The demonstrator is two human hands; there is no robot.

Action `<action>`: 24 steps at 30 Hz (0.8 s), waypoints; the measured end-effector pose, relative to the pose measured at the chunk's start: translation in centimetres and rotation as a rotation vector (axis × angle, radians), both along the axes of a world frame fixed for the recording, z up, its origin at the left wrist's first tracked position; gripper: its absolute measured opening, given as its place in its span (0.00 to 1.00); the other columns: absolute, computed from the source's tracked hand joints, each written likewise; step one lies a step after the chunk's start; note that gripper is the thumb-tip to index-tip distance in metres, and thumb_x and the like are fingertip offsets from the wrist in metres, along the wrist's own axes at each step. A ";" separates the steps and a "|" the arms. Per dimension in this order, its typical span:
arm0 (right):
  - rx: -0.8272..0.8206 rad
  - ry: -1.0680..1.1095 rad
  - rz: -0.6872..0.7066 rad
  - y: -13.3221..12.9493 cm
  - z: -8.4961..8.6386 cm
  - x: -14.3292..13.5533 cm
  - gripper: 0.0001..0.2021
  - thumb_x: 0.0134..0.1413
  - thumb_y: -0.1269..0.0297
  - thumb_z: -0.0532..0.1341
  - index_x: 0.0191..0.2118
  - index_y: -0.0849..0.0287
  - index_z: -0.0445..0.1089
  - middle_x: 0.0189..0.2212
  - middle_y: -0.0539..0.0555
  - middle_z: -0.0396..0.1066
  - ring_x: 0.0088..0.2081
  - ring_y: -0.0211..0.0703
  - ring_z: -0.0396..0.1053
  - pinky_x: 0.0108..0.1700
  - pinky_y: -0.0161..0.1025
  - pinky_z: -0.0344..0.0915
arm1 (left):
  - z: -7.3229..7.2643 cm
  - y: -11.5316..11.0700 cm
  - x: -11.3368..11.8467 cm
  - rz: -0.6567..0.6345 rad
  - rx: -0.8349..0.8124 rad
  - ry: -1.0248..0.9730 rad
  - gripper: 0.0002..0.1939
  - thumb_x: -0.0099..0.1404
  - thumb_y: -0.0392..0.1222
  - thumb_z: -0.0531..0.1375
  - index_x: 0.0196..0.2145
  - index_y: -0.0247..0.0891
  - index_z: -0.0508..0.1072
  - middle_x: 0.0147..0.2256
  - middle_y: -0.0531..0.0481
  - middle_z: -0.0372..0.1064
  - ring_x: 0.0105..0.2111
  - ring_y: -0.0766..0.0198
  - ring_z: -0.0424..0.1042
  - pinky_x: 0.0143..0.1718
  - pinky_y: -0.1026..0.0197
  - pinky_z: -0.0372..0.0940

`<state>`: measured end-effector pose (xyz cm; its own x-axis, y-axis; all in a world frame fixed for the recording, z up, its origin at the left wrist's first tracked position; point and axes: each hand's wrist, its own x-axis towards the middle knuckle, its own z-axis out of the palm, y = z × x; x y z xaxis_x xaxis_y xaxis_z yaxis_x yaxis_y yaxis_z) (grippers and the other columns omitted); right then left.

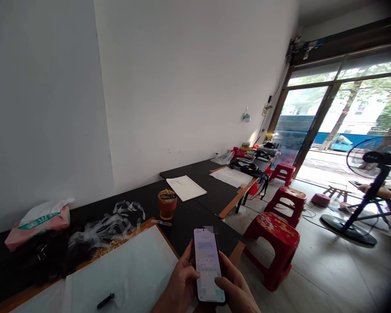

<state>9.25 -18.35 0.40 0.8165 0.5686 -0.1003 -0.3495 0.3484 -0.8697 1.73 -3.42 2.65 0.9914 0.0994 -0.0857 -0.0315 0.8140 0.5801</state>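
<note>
A smartphone (210, 256) with a lit screen is held upright between both hands, low in the middle of the view. My left hand (181, 280) grips its left side, the thumb over the lower screen. Along the right edge my right hand (235, 282) is wrapped, its thumb also over the on-screen keyboard. The screen text is too small to read. Beyond the left hand lies a pale translucent sheet (130, 265) on the black table (189, 221), with a black pen or marker (105, 301) on it.
An amber cup (167, 204) and white paper (186, 188) stand and lie farther back. Left are clear plastic strips (114, 224) and a tissue pack (39, 221). Red stools (273, 243) line the table's right side; a black fan (361, 200) stands beyond, near the glass door (301, 117).
</note>
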 end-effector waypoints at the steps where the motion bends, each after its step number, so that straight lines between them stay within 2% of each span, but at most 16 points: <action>1: -0.003 -0.009 -0.002 0.0 0.0 0.0 0.31 0.40 0.74 0.65 0.55 0.52 0.71 0.50 0.57 0.78 0.54 0.62 0.71 0.51 0.53 0.68 | 0.0 0.0 0.0 0.001 0.002 0.005 0.52 0.47 0.23 0.55 0.69 0.42 0.45 0.47 0.43 0.75 0.52 0.50 0.70 0.49 0.54 0.63; 9: -0.007 -0.093 0.030 0.2 0.1 -0.1 0.31 0.40 0.71 0.65 0.56 0.52 0.71 0.51 0.57 0.77 0.55 0.63 0.70 0.55 0.57 0.65 | -0.6 -0.2 0.4 0.026 0.038 -0.056 0.51 0.51 0.25 0.57 0.70 0.39 0.41 0.47 0.41 0.76 0.49 0.48 0.72 0.48 0.52 0.63; 19: 0.056 -0.062 0.051 0.1 0.0 -0.1 0.30 0.41 0.73 0.66 0.55 0.52 0.72 0.49 0.56 0.79 0.53 0.62 0.72 0.51 0.53 0.67 | -1.0 0.1 0.5 -0.004 0.027 -0.065 0.54 0.44 0.22 0.55 0.69 0.44 0.47 0.47 0.43 0.75 0.53 0.49 0.69 0.49 0.54 0.63; 24: 0.039 -0.065 0.019 0.1 0.0 -0.1 0.30 0.41 0.75 0.66 0.55 0.52 0.71 0.49 0.56 0.79 0.53 0.61 0.72 0.51 0.52 0.67 | -1.4 0.2 0.5 -0.010 0.020 -0.078 0.56 0.43 0.21 0.55 0.69 0.42 0.45 0.47 0.42 0.75 0.53 0.48 0.69 0.49 0.53 0.64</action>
